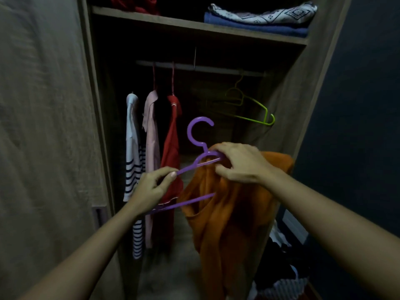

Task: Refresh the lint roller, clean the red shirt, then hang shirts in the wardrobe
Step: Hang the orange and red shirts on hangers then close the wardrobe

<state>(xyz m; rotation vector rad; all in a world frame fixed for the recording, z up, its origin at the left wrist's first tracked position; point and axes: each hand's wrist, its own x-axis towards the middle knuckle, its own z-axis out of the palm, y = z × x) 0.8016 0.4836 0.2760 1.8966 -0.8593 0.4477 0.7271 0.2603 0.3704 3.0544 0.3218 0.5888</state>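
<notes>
Left hand [151, 187]: pinched on the near arm of the purple hanger [198, 163], thumb and forefinger closed around the thin plastic; right hand [240, 163]: clenched over the hanger's far shoulder together with a fold of the orange shirt [227, 213]; shirt: hangs below and to the right of the right hand, only partly threaded, its neck opening bunched under the fingers; hanger hook: stands above both hands, free of the rail [199, 67]; red shirt [172, 152]: already on the rail, just beyond the left hand, beside a pink shirt [150, 137] and a striped shirt [132, 148]; green hanger [251, 107]: bare, above and beyond the right hand; folded blankets [259, 18]: on the shelf, high above both hands.

Risks, as judged: the cloth may slide off the near arm if the left hand lets go before the neck sits over both shoulders; a hard pull may stretch the collar; a tilted hanger may shed the shirt to the wardrobe floor.
</notes>
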